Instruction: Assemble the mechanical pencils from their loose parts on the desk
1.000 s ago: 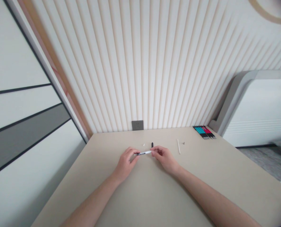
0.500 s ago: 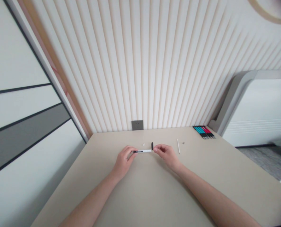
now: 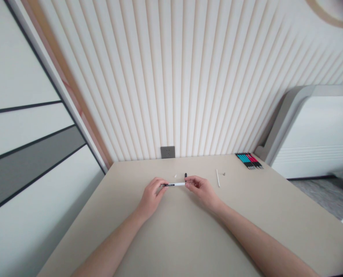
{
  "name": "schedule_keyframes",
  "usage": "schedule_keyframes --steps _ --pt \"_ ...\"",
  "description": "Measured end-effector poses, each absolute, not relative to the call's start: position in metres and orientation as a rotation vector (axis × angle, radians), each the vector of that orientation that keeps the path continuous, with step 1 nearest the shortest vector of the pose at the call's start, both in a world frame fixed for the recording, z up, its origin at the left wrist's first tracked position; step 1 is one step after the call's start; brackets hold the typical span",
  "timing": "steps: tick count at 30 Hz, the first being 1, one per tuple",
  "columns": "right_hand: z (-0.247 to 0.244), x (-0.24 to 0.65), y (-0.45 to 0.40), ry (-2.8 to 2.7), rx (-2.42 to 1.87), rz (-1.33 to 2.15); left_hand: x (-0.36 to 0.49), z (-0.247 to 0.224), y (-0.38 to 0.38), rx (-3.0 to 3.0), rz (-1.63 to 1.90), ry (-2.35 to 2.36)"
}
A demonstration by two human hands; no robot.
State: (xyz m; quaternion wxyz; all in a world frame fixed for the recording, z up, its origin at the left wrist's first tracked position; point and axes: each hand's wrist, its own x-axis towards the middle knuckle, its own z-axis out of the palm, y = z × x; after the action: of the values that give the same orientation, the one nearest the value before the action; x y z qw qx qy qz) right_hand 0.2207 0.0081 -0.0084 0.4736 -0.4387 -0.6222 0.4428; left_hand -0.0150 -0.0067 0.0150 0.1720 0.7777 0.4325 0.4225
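A slim pen [image 3: 178,184], white with a black printed section, is held level above or on the table between my hands. My left hand [image 3: 153,192] pinches its dark left end between thumb and fingers. The fingertips of my right hand [image 3: 198,187] are closed around the white right end. Just behind those fingertips is a black pen cap [image 3: 185,175], its lower part hidden by them. To the right of that hand lies a thin white stick like a pen refill [image 3: 218,178].
A row of blue, red and black pens [image 3: 248,161] lies at the table's back right corner. A small grey piece [image 3: 223,174] and a tiny white scrap [image 3: 175,176] are on the table [image 3: 171,231]. Behind it is a ribbed wall with a dark socket [image 3: 168,152].
My right hand has shifted slightly left, its fingers now over the pen's right end and covering the lower part of the black cap. My left hand has stayed put.
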Motion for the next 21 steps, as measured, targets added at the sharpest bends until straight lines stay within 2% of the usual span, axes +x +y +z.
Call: schedule_keyframes --steps 5,21 --pt "-0.007 0.22 0.008 -1.506 -1.078 1.097 -0.015 0.014 -0.007 2.232 1.171 1.223" --pt "0.006 0.217 -0.005 -1.68 -1.034 0.816 -0.016 0.007 -0.004 2.347 0.98 1.231"
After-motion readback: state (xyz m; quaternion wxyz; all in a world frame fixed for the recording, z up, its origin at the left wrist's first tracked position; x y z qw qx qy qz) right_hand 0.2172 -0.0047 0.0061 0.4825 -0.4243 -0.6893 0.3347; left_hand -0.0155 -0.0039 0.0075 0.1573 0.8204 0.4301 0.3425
